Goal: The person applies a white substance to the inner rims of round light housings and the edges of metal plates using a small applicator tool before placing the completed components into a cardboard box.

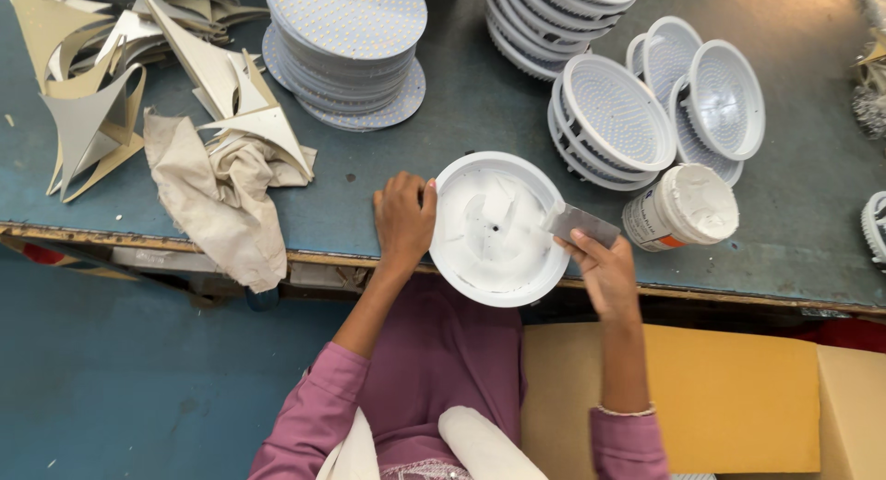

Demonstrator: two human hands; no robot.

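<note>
1 white round housing (489, 249), coated inside with white paste, is set at the near edge of the surface (461, 120), steadied at its left rim by the left hand (403, 217). 1 flat metal scraper (581, 225) is pinched in the right hand (604, 272), blade on the housing's right rim. 1 open paste tub (681, 208) lies just right.

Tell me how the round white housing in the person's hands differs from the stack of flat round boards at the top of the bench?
The white housing is a single dish with a raised rim and smeared white paste; the stacked boards are many flat discs dotted with tiny points. The left hand steadies the housing, while the boards lie untouched. Both are round and pale.
</note>
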